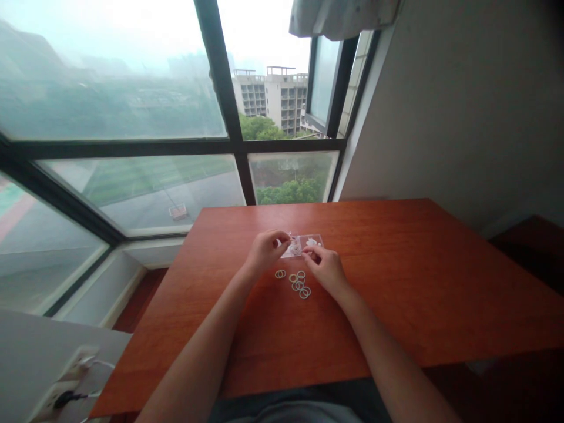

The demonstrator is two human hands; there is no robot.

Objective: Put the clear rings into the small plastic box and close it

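Observation:
A small clear plastic box [302,238] lies opened out on the table, with pale rings or bands in its left part and a white piece in its right part. At its left side is my left hand [268,249], thumb and fingertips closed over the box; whatever they pinch is too small to make out. My right hand [325,265] is at the near right side, its fingertips pinched close to the box's near edge, their contents also unclear. Nearer me lie several pale green rings [298,285], some overlapping, and a pair of overlapping rings [280,274] to their left.
The reddish-brown wooden table [423,276] stretches farther to the right than to the left. Dark-framed windows [238,144] stand beyond its far edge. A grey wall [440,117] rises on the right, and a wall socket with plugged-in cords [70,396] is low on the left.

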